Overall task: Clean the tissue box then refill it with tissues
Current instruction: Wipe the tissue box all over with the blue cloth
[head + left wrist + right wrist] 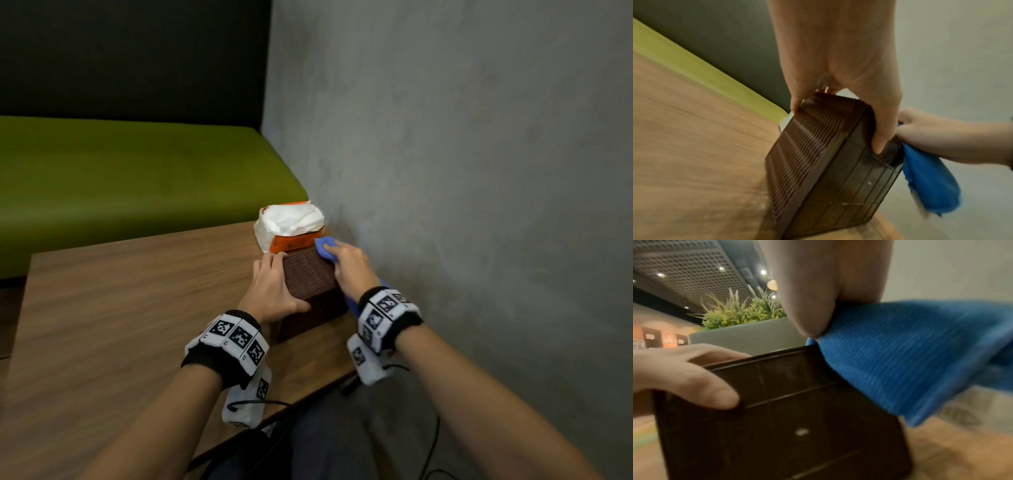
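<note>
Nearest the camera, both wrists are wrapped in black bands with white marker blocks, cables trailing off the worktop (pixel 102 308) edge. The brown tissue box (pixel 310 279) is stood on the wooden worktop close to the grey wall (pixel 479 171), ribbed face turned up in the head view, smooth panelled side facing the person. It's gripped by the left hand (pixel 274 291): thumb curled round the near corner, fingers (pixel 270 262) laid along the left edge, so the box is pinched between them. From the left wrist view the box looks tilted, though how much can't really be told.

The blue cloth (pixel 325 250) is bunched up in the right hand (pixel 349 270), fingers curled round it, and it's pressed against the right side and far top corner of the box. A tail of the cloth is seen hanging down by the wrist.

Just behind the box, touching or nearly so, an orange tissue pack (pixel 291 229) is sat with white tissues puffed out the top. Beyond that, a green bench seat (pixel 137 171) with a dark backrest.
</note>
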`<state>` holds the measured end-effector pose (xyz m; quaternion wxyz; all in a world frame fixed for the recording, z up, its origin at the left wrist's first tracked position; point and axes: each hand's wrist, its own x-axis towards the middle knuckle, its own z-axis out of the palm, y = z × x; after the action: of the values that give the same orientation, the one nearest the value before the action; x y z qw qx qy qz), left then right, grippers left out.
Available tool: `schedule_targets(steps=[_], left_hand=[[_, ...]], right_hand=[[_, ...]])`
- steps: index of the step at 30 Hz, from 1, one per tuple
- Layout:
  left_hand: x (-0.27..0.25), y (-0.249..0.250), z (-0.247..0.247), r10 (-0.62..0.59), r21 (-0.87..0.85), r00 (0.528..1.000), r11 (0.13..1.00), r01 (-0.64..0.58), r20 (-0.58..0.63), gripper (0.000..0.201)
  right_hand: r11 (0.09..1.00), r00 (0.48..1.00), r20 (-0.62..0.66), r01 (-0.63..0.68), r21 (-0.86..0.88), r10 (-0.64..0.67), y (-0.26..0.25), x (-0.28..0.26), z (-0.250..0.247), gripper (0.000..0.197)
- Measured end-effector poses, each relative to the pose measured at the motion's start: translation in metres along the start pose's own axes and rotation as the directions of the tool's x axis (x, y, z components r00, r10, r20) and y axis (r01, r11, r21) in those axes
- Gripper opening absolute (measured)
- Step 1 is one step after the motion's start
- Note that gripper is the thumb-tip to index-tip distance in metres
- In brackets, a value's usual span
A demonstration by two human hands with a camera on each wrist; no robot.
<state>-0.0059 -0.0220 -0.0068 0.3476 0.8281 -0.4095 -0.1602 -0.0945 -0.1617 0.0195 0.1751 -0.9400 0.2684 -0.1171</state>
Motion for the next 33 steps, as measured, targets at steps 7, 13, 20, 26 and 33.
schedule_targets(steps=[7, 13, 20, 26, 33], left_hand=[[-0.003, -0.004, -0.005, -0.018, -0.037, 1.0, 0.999, 0.018, -0.002, 0.106], [-0.002, 0.0, -0.004, -0.004, -0.012, 1.0, 1.0, 0.005, 0.028, 0.105], [-0.001, -0.007, -0.008, -0.041, -0.027, 0.999, 0.999, 0.041, 0.018, 0.112], [-0.002, -0.003, -0.003, -0.018, -0.026, 1.0, 0.999, 0.018, 0.008, 0.102], [-0.004, -0.011, -0.01, -0.01, -0.031, 1.0, 0.999, 0.011, 0.028, 0.104]], right_hand=[[0.959, 0.958, 0.04, 0.283, -0.019, -0.283, -0.028, -0.05, 0.018, 0.049], [1.0, 0.999, -0.035, 0.016, -0.005, -0.016, 0.001, -0.006, 0.006, 0.042], [0.951, 0.951, 0.0, 0.309, -0.028, -0.309, -0.016, -0.05, 0.015, 0.044], [0.993, 0.994, 0.007, 0.108, -0.052, -0.107, -0.02, -0.004, 0.023, 0.046], [0.965, 0.973, 0.021, 0.232, -0.124, -0.231, 0.005, -0.034, 0.009, 0.043]])
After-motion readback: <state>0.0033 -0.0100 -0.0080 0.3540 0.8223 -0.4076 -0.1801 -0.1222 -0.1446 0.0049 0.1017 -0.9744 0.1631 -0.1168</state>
